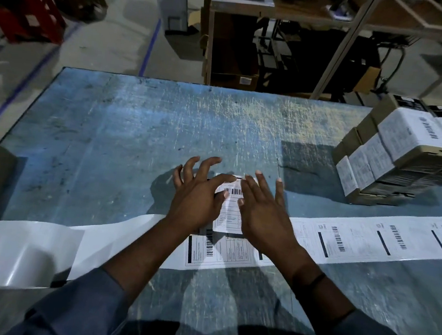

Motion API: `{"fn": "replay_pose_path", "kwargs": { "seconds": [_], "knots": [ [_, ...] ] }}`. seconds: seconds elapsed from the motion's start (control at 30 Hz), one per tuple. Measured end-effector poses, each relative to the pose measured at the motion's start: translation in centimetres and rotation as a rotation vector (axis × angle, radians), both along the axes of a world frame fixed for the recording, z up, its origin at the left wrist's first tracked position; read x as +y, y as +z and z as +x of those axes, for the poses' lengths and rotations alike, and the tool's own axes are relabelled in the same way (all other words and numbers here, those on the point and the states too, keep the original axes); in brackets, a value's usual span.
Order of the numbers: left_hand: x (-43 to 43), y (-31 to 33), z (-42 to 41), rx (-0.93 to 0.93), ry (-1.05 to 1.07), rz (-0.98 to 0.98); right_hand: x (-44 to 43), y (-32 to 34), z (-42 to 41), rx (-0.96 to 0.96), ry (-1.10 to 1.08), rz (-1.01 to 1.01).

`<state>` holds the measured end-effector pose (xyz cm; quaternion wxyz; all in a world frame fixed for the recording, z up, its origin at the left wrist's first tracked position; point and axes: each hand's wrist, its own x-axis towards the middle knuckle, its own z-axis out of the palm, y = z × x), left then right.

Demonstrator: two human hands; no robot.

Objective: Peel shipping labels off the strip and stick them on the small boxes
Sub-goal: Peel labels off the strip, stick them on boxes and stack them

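Barcode (233,191) shows on label (230,212) touched by left hand (197,200), print illegible.

We stand at a worn blue table (125,136), its top scratched pale across the middle and catching a dull sheen of light; beyond its far edge we see a grey concrete floor (113,43), marked with a blue line (150,44) running away from us; a red slatted stand (26,13) sits in shadow at the far left; a pale column (173,3) rises beside the line; to the right a metal-framed shelving unit (283,14) holds dark clutter, with a cardboard carton (233,79) low beneath it; the room is dim.
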<state>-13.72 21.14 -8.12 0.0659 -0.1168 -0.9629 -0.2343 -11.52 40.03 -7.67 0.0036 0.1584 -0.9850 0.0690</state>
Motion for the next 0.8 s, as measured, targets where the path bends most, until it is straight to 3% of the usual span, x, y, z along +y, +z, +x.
{"fn": "replay_pose_path", "kwargs": {
  "seconds": [0.3,0.6,0.8],
  "knots": [
    [-2.0,0.4,-2.6,-0.347,-0.012,-0.117,1.2,0.3,-3.8,-0.161,0.026,-0.165],
    [-3.1,-0.3,-1.4,-0.34,0.075,-0.042,2.3,1.7,-4.2,-0.076,-0.024,0.029],
    [-2.6,-0.4,-1.0,-0.327,0.12,-0.003,-3.2,2.0,-3.7,-0.198,0.102,-0.268]
  ]
}}
